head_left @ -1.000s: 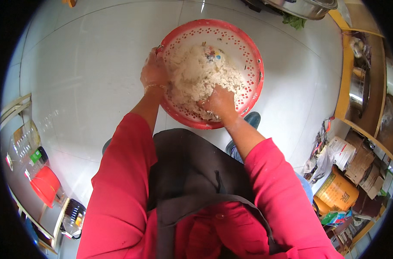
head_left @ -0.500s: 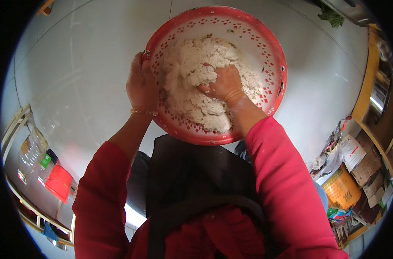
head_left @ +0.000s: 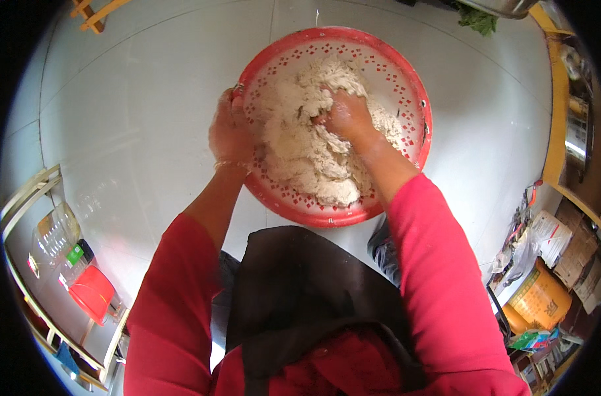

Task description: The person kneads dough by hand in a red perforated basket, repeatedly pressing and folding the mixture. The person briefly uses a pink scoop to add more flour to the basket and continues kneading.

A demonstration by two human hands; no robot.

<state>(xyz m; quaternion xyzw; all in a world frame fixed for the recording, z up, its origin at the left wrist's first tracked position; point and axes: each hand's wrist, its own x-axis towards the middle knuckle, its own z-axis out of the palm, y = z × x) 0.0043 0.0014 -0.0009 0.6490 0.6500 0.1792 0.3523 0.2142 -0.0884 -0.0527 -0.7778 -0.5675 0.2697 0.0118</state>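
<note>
A wide round basin point(head_left: 340, 218), white inside with red diamond marks and a red, chipped rim, holds a large mass of shaggy, pale dough point(head_left: 290, 135). At the basin's left edge, my left hand point(head_left: 231, 135) is closed round the rim, slightly blurred; a beaded bracelet circles that wrist. My right hand point(head_left: 347, 115) is sunk into the dough right of the middle. Its fingers curl round a rough clump, and their tips are hidden in it. Loose, crumbly bits lie against the basin's right side.
Pale floor tiles point(head_left: 148, 119) surround the basin. On the left, a rack point(head_left: 30, 198) stands beside clear plastic bottles point(head_left: 57, 231) and a red container point(head_left: 91, 294). To the right are a yellow bucket point(head_left: 541, 297), cardboard point(head_left: 573, 254) and a wooden-edged shelf point(head_left: 558, 99).
My right hand has shifted a little within the dough, and the clump round its fingers has changed shape. The whole view has shifted; my left hand stays at the rim.
</note>
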